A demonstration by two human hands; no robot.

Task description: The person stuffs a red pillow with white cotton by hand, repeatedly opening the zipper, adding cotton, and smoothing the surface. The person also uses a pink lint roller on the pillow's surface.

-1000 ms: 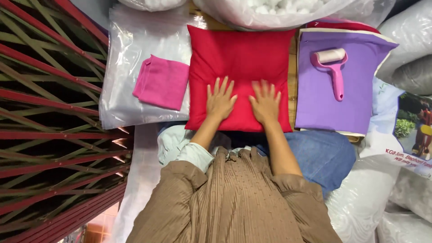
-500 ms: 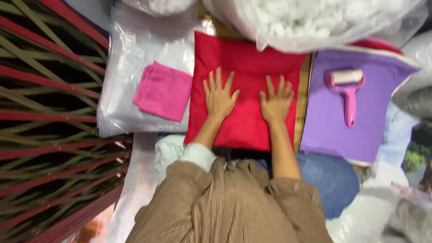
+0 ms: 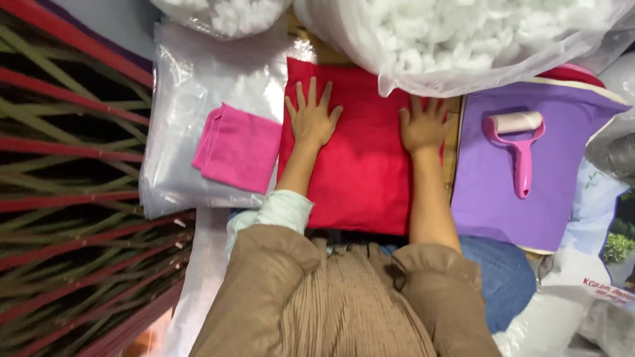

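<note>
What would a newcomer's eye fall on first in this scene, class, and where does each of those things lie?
First the bright red cushion in the middle, with the left hand and right hand pressed flat on it, fingers spread. Next, the pink lint roller lying on a purple cushion to the right, and a folded pink cloth on a clear plastic bag to the left. Above, a big clear sack of white stuffing overhangs the red cushion's top edge.

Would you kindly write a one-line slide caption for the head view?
Both hands, left and right, press flat on a red cushion between a pink cloth and a lint roller.
</note>
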